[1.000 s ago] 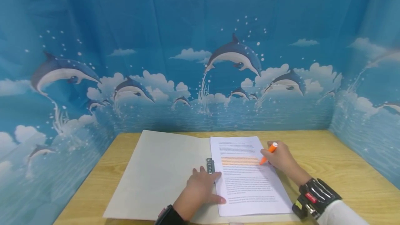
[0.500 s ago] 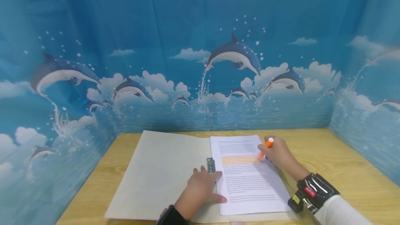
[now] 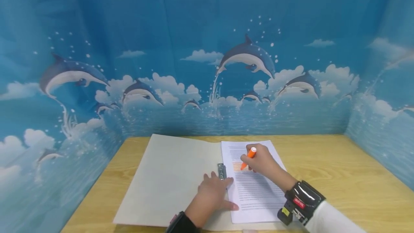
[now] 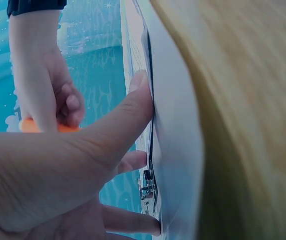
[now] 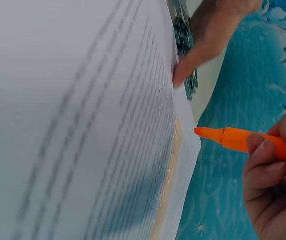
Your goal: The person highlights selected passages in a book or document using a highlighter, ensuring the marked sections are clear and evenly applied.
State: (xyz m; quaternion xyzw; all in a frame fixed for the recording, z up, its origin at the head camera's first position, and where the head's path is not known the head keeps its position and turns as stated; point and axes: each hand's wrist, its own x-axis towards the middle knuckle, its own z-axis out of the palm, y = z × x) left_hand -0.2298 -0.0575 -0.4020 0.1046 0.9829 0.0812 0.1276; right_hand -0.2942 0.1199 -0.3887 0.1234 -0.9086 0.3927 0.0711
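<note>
My right hand (image 3: 262, 159) pinches an orange highlighter (image 3: 248, 158), its tip down by the left margin of a printed sheet (image 3: 255, 197). Several lines there carry orange marking (image 3: 237, 167), partly hidden behind the hand. In the right wrist view the uncapped orange tip of the highlighter (image 5: 255, 140) points at the paper's left edge. My left hand (image 3: 211, 193) lies with spread fingers across the folder's spine, its thumb and forefinger resting on the sheet's left edge. The metal clip (image 3: 221, 171) of the folder shows just beyond those fingers.
An open folder (image 3: 168, 179) lies on the wooden table (image 3: 339, 175), its pale cover spread to the left and the sheets on the right. A blue dolphin-printed curtain (image 3: 181, 46) closes off the back and both sides of the table.
My right hand has moved left with the highlighter, from the right end of the marked lines to their left end. The left hand stays on the sheet's edge; the head view has shifted slightly.
</note>
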